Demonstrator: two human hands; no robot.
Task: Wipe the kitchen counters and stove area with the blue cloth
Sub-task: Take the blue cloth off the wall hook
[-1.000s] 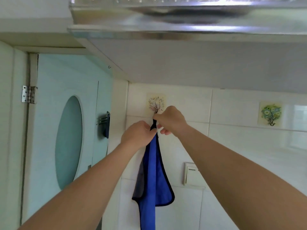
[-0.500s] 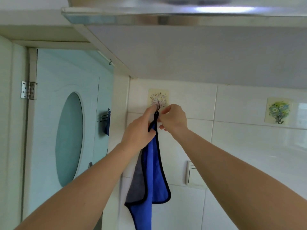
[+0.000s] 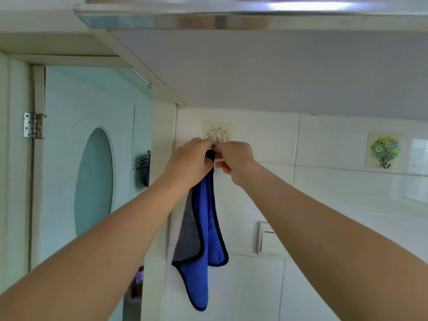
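Pinching the blue cloth [image 3: 203, 228] at its top (black-edged), left hand [image 3: 187, 163] and right hand [image 3: 234, 158] meet; cloth hangs.

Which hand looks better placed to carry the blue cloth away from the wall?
Probably the left hand: it grips the blue cloth just above where it hangs. The right hand only pinches the cloth's top by the wall hook sticker.

Looks like a home kitchen: steel range hood [image 3: 231, 17] way above the fingers, white wall tiles [image 3: 347, 193] behind them.
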